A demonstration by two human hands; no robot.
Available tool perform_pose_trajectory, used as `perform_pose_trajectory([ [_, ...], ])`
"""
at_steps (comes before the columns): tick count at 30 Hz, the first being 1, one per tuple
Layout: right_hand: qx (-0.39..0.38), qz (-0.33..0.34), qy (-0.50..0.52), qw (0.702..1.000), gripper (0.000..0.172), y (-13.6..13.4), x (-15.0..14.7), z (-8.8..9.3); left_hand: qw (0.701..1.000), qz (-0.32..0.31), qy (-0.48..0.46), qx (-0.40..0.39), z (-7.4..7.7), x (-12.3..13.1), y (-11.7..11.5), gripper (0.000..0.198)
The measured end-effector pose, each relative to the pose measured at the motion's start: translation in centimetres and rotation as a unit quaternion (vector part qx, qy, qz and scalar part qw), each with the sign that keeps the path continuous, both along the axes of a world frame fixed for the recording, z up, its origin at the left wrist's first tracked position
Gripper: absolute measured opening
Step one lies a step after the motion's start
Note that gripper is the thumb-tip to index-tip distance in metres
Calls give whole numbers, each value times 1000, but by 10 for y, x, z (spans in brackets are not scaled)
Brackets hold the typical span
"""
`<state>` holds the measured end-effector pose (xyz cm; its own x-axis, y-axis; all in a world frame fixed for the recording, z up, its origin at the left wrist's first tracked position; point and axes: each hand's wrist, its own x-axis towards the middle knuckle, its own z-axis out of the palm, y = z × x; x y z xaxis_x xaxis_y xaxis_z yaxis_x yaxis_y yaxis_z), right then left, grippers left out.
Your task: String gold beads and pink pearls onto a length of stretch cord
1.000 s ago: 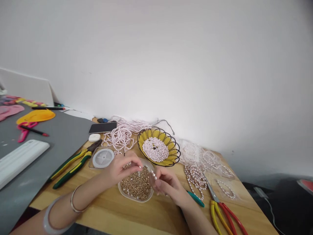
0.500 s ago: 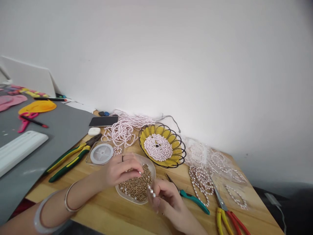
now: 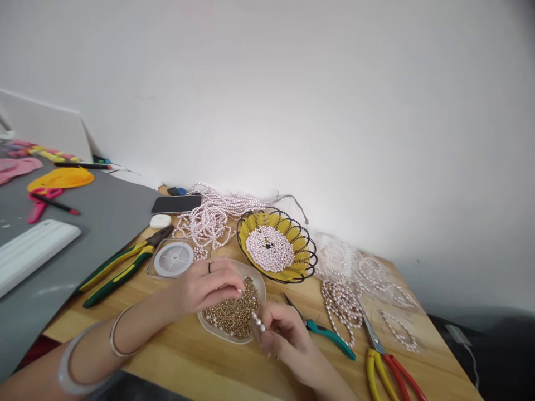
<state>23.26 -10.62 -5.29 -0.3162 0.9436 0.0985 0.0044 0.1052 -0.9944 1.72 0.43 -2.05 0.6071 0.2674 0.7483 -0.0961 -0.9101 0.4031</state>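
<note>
My left hand (image 3: 211, 285) is over the left part of a pale dish (image 3: 262, 289) of gold beads (image 3: 234, 318). Its thumb and forefinger pinch together, with a tiny white bead at their tips. My right hand (image 3: 285, 337), at the dish's right edge, has its fingers closed on a short string of pearl beads (image 3: 258, 321). The string's end points up and left toward the other hand. A few white beads lie among the gold ones. Behind the dish stands a yellow basket (image 3: 301, 245) with pale pink beads (image 3: 270, 249).
Green-yellow pliers (image 3: 121, 270), a spool (image 3: 173, 259) and a phone (image 3: 176, 204) lie left. Pink bead strands (image 3: 209, 223) lie behind. On the right are teal-handled pliers (image 3: 330, 336), bead strings (image 3: 343, 306), bagged strands (image 3: 371, 273) and scissors (image 3: 378, 345).
Both hands keep nearly the same pose and hold. The whole view has shifted slightly, with the table's things a little higher in the picture.
</note>
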Motion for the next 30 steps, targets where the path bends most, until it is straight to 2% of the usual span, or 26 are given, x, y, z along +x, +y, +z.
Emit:
perform_pose_trajectory([
  [16, -3, 9, 21, 1000, 41, 1, -1, 1, 1000, 2, 17, -10, -4, -2, 1, 16],
  [25, 0, 12, 11, 1000, 39, 2, 0, 3, 1000, 3, 12, -4, 1, 0, 1, 19],
  [30, -4, 12, 13, 1000, 38, 2, 0, 2, 1000, -1, 8, -3, -2, 0, 2, 16],
])
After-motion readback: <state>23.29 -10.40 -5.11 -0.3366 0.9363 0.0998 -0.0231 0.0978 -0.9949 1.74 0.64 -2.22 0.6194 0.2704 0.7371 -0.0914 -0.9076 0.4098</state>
